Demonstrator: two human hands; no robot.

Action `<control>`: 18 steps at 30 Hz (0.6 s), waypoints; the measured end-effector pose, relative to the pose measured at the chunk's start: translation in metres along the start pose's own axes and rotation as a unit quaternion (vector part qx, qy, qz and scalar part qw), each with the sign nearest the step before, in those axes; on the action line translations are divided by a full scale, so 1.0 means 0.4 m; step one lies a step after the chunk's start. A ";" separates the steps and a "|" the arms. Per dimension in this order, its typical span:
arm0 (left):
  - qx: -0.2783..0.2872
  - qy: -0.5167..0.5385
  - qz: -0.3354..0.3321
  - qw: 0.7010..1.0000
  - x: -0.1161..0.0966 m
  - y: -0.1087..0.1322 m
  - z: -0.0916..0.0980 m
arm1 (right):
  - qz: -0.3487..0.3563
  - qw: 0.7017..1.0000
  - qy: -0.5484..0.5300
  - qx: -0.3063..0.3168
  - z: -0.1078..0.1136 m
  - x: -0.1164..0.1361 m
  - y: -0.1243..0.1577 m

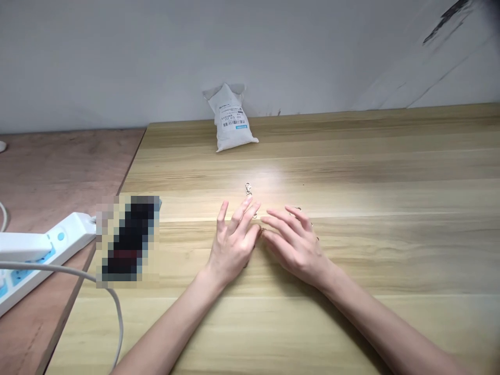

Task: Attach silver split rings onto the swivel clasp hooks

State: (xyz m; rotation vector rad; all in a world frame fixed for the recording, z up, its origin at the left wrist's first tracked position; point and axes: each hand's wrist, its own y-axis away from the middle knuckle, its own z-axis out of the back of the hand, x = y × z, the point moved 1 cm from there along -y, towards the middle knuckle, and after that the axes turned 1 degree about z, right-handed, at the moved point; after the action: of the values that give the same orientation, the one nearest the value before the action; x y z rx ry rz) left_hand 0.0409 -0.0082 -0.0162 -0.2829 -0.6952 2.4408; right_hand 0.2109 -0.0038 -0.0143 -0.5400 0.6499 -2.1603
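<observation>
My left hand [233, 242] and my right hand [294, 240] lie side by side on the light wooden table [351, 172], fingers stretched out and spread, palms down. Their fingertips nearly meet over a few small metal rings and clasps that are mostly hidden under them. One small metal clasp [248, 189] lies free on the table just beyond my left fingertips. Another bit of metal ring [298, 209] shows past my right fingers. Neither hand grips anything.
A white sealed packet with a barcode label [232, 121] stands at the back against the wall. A white power strip [35, 252] with a grey cable [105, 291] lies at the left on a reddish board. A blurred dark object [128, 239] sits beside it.
</observation>
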 end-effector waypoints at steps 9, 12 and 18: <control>0.023 0.121 0.068 0.990 0.012 -0.004 0.011 | -0.089 0.988 -0.095 -0.079 0.007 0.010 -0.009; 0.028 0.185 0.087 0.979 0.024 -0.006 0.010 | -0.164 0.962 -0.195 -0.095 0.003 0.002 -0.010; 0.049 0.253 0.119 0.959 0.031 -0.008 0.006 | -0.224 0.919 -0.306 -0.109 -0.004 0.002 -0.006</control>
State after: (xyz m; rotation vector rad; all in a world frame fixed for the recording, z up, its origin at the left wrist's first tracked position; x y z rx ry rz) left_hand 0.0316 0.0003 -0.0128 -0.9590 -0.3253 2.4569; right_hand 0.2083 -0.0027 -0.0140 -1.5362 0.4364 -2.1459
